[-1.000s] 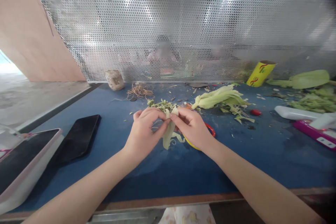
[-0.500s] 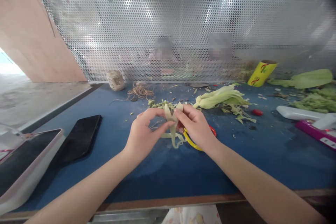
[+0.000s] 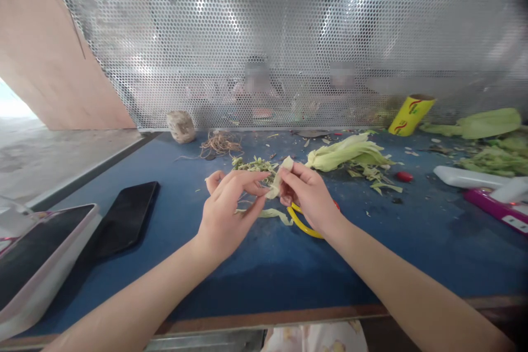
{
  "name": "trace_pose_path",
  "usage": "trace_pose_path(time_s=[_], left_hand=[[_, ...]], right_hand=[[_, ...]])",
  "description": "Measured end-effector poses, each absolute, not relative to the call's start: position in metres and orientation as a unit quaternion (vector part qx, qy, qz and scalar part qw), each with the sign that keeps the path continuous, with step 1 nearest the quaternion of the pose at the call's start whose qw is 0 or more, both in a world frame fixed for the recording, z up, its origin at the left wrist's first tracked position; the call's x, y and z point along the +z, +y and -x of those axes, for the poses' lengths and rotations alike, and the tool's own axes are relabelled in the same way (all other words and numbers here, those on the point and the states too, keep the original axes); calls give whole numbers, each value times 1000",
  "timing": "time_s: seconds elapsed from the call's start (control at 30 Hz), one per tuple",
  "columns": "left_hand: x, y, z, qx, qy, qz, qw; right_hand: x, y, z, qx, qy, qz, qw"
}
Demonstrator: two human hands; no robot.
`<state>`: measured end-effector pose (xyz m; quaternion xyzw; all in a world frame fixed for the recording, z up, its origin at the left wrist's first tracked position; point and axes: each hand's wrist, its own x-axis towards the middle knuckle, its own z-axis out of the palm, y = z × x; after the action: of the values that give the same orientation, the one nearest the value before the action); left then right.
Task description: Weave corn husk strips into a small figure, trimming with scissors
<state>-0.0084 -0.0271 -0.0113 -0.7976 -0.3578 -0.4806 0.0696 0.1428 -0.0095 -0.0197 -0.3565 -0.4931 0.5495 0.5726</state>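
Between my hands is a pale strip of corn husk (image 3: 287, 163). My right hand (image 3: 311, 198) pinches it between thumb and fingers. At the strip's lower end, the thumb and fingertips of my left hand (image 3: 229, 212) close on it, the other fingers loosely bent. Another pale husk strip (image 3: 274, 213) lies on the blue table below. Scissors with a yellow and red handle (image 3: 303, 225) lie partly hidden under my right hand. Just behind my fingers is a small pile of green plant bits (image 3: 251, 164).
A corn husk bundle (image 3: 342, 154) lies behind my right hand, near a small red object (image 3: 404, 176). String (image 3: 221, 144), a whitish block (image 3: 180, 126) and a yellow tube (image 3: 411, 115) sit toward the perforated metal screen (image 3: 231, 38). A black phone (image 3: 132, 214) lies left, a purple power strip (image 3: 495, 209) right.
The forked husk piece has come apart: a strip now lies on the table. My left hand has turned, its fingers now pointing right at the held strip's lower end.
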Motion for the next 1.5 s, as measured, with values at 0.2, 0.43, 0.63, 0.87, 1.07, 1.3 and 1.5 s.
trace_pose_path(time_s=[0.2, 0.43, 0.63, 0.87, 1.07, 1.3, 1.5], left_hand=[[-13, -29, 8, -514, -310, 798, -47], [-2, -26, 6, -569, -408, 642, -313], [0, -18, 8, -608, -395, 567, -392], [7, -20, 8, -591, -428, 554, -400], [12, -18, 12, -579, -447, 554, -398], [-4, -7, 16, -463, -481, 589, -456], [-2, 6, 21, -431, -507, 587, -460]], right_hand=[[-19, 4, -156, 520, -470, 375, 606], [-21, 14, -162, 549, -440, 358, 613], [-14, 13, -163, 620, -374, 359, 590], [-11, 8, -164, 670, -381, 317, 553], [-10, 12, -175, 629, -421, 365, 542], [-18, 13, -172, 592, -541, 424, 420], [-1, 9, -192, 456, -603, 506, 415]])
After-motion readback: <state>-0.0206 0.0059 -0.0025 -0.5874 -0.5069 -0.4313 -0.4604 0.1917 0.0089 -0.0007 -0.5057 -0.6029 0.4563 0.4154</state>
